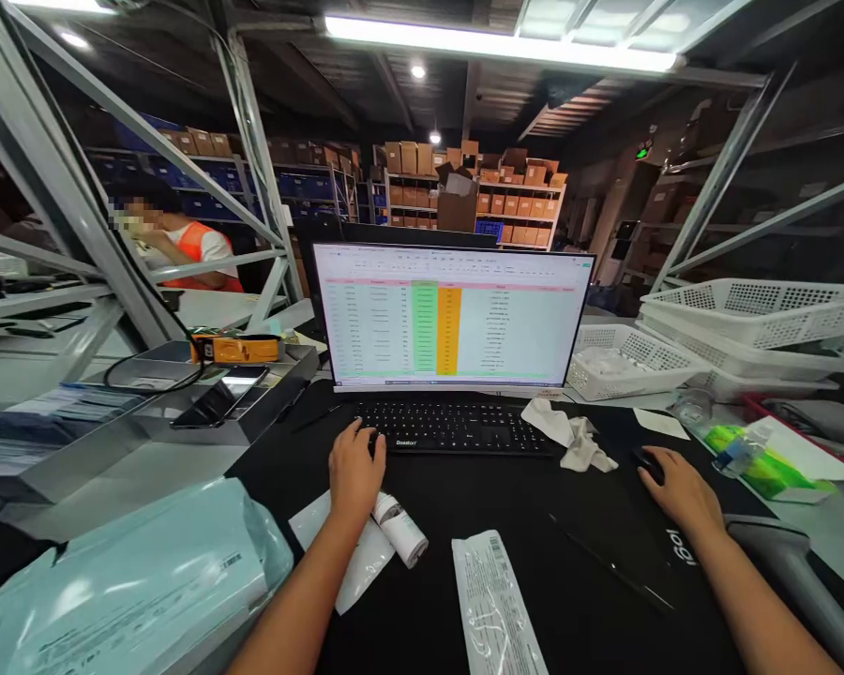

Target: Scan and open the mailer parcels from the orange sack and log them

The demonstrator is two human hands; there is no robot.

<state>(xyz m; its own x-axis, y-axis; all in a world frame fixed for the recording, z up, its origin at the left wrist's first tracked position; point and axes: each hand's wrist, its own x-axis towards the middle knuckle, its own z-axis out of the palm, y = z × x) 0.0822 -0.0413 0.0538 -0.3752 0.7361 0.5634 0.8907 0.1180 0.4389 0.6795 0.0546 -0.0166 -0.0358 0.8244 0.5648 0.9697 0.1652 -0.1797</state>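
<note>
My left hand (357, 466) rests on the left end of a black keyboard (457, 429), fingers spread over the keys. On the right, a black computer mouse (648, 463) lies under my right hand (681, 489), whose fingers curl around it. Behind the keyboard a monitor (520, 328) displays a spreadsheet with a green and an orange column. Close to my left forearm are a small white cylindrical container (404, 536) and a white packet (366, 567), partly hidden by the arm. A printed white pouch (493, 605) lies at the front middle of the black mat.
A large pale-blue plastic package (133, 581) fills the front left. Crumpled tissue (582, 448) sits beside the keyboard. A thin pen-like stick (619, 570) and a grey handheld scanner (780, 553) lie right. White baskets (766, 314) are stacked behind. A person in an orange vest (197, 246) is at far left.
</note>
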